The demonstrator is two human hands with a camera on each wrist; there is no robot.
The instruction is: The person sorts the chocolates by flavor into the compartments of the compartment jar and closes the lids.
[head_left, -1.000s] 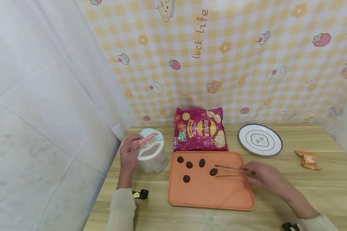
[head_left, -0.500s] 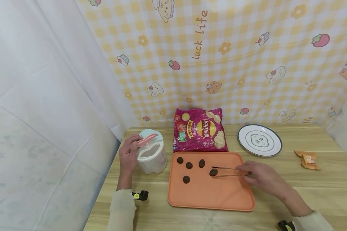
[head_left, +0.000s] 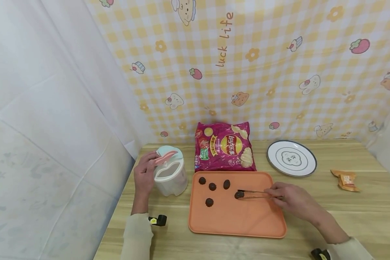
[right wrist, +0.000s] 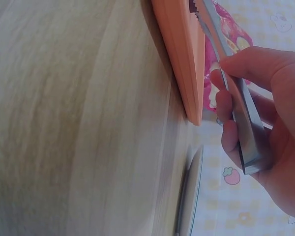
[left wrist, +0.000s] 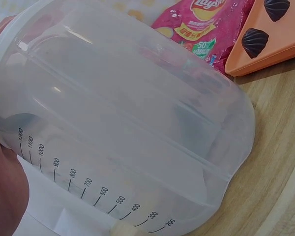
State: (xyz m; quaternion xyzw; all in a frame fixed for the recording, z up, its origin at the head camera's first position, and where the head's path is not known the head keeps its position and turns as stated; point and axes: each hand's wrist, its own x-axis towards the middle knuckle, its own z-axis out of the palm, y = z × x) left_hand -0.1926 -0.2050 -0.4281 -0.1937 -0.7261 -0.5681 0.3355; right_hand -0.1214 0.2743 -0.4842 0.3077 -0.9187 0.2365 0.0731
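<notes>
My right hand (head_left: 290, 198) holds metal tongs (right wrist: 246, 123), its fingers and thumb curled round the arms. The tongs' tips stand close on either side of a dark, oval chocolate (head_left: 239, 195) on the orange tray (head_left: 237, 222). Several other dark chocolates (head_left: 209, 202) lie toward the tray's left; two show ridged, shell-like tops in the left wrist view. My left hand (head_left: 145, 175) grips the top of a translucent storage jar (left wrist: 123, 98) by its pink handle (head_left: 165, 157). The jar's pale teal flap (head_left: 169, 150) is raised, baring a mouth in its white top.
A magenta chip bag (head_left: 225, 146) stands behind the tray, against the checked curtain (head_left: 263, 72). To the right are a white plate (head_left: 292, 159) with a dark rim and an orange wrapped snack (head_left: 346, 179). A white wall (head_left: 52, 126) borders the table's left.
The right hand has moved slightly left and the tongs' tips have drawn closer together about the oval chocolate. The left hand and the jar stay put.
</notes>
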